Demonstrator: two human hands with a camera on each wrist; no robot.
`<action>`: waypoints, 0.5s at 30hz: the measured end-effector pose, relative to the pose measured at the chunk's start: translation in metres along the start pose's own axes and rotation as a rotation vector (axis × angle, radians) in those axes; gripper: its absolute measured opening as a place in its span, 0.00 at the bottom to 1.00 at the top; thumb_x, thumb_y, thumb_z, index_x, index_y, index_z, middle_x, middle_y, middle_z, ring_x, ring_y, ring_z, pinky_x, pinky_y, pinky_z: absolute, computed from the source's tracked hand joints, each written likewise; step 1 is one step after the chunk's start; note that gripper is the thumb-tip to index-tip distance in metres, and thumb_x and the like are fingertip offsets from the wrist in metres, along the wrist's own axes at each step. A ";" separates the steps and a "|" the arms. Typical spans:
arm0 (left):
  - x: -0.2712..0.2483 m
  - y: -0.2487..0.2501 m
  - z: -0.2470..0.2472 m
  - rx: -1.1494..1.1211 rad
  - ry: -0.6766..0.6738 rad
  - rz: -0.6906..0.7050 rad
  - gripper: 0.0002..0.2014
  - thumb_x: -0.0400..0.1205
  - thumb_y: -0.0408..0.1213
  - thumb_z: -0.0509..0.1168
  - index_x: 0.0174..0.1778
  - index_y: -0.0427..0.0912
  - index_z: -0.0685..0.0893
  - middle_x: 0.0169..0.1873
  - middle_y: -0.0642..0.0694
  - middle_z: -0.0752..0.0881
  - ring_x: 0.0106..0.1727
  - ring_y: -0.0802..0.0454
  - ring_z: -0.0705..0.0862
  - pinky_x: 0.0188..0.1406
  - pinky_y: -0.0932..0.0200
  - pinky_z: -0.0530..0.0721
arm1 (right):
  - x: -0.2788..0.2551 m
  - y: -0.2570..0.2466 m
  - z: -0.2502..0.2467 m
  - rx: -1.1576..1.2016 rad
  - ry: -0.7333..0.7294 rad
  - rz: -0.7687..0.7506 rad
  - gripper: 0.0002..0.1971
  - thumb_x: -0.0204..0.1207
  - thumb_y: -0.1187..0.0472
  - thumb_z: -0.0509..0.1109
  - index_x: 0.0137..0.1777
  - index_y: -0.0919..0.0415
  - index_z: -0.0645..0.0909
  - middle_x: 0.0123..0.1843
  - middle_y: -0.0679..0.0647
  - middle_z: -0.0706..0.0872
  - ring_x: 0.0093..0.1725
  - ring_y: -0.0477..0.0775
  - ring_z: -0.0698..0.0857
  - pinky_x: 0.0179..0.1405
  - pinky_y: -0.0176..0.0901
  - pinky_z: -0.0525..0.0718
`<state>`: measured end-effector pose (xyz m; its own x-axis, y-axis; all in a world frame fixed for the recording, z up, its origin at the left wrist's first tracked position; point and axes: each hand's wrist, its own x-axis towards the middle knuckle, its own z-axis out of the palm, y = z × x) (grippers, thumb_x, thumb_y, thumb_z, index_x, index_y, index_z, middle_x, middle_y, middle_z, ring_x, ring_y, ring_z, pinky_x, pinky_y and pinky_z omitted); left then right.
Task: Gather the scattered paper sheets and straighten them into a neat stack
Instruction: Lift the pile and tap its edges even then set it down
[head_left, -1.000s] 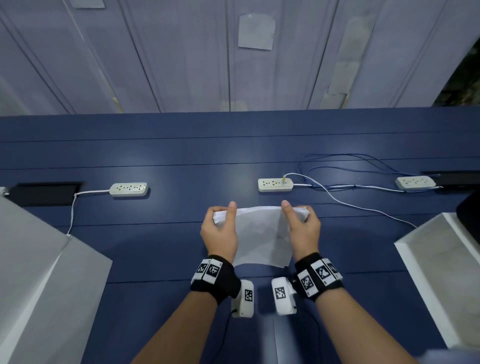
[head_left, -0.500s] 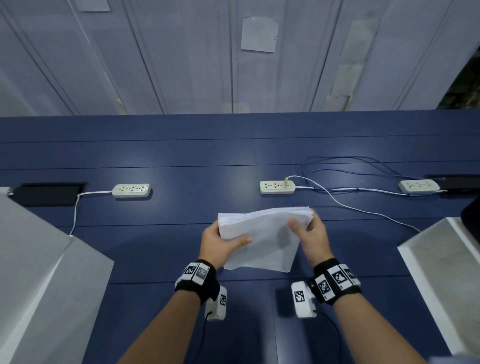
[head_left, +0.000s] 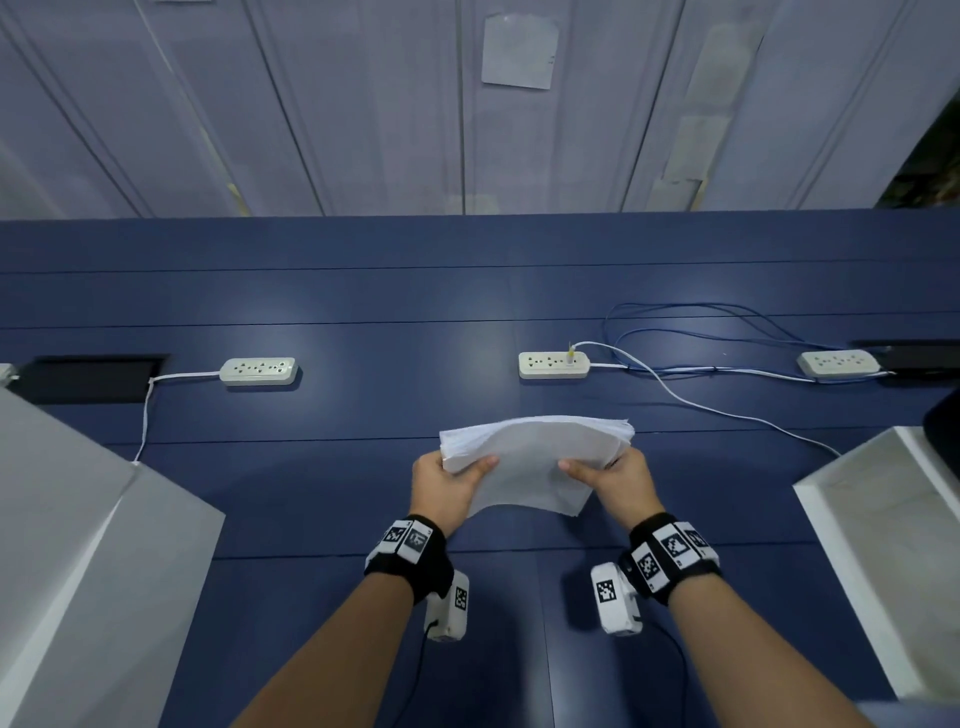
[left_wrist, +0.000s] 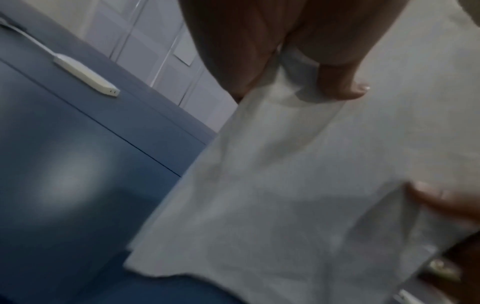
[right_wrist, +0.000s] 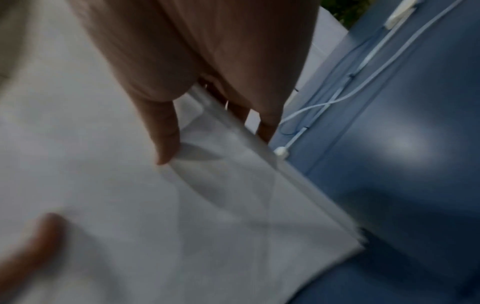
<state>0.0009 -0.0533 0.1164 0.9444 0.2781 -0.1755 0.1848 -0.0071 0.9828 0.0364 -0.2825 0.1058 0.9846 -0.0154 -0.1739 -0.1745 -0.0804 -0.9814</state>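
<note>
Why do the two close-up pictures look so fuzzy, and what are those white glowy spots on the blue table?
Left wrist view: dim and smeared, the paper stack soft. Right wrist view: just as blurry, with a pale glare patch on the table. Head view: sharp, though its wide lens bends the wall lines, and faint lamp reflections show.

Wall (head_left: 363, 104): pale grey panels with vertical seams, beyond the hands.
Table (head_left: 363, 291): dark blue, glossy with soft light patches.
Power strips: one (head_left: 258, 371) far left of the hands, one (head_left: 554, 364) just beyond them, one (head_left: 837, 362) far right.
Cables (head_left: 691, 405): right of the hands.
</note>
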 end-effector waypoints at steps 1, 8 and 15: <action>0.002 0.002 0.000 -0.027 0.027 -0.017 0.07 0.73 0.32 0.81 0.40 0.46 0.91 0.36 0.56 0.92 0.36 0.61 0.92 0.34 0.72 0.86 | -0.001 0.005 -0.003 -0.006 -0.026 0.023 0.14 0.63 0.72 0.84 0.46 0.58 0.89 0.39 0.45 0.94 0.42 0.48 0.92 0.43 0.39 0.88; 0.028 0.009 -0.033 -0.557 0.248 -0.126 0.14 0.77 0.36 0.79 0.58 0.40 0.88 0.56 0.44 0.93 0.59 0.45 0.91 0.63 0.45 0.87 | -0.002 0.009 -0.017 0.197 0.042 0.038 0.20 0.52 0.57 0.89 0.43 0.64 0.92 0.44 0.55 0.95 0.44 0.54 0.91 0.51 0.51 0.87; 0.007 0.012 -0.041 -0.575 -0.001 -0.056 0.32 0.73 0.35 0.80 0.75 0.37 0.80 0.70 0.40 0.86 0.71 0.42 0.85 0.72 0.43 0.80 | 0.003 -0.030 0.008 0.592 -0.011 -0.048 0.24 0.56 0.68 0.83 0.55 0.56 0.89 0.58 0.56 0.93 0.57 0.57 0.91 0.56 0.50 0.89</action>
<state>-0.0013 -0.0121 0.1296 0.9377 0.2625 -0.2278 0.0570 0.5306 0.8457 0.0447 -0.2720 0.1336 0.9919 -0.0145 -0.1260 -0.1029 0.4887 -0.8663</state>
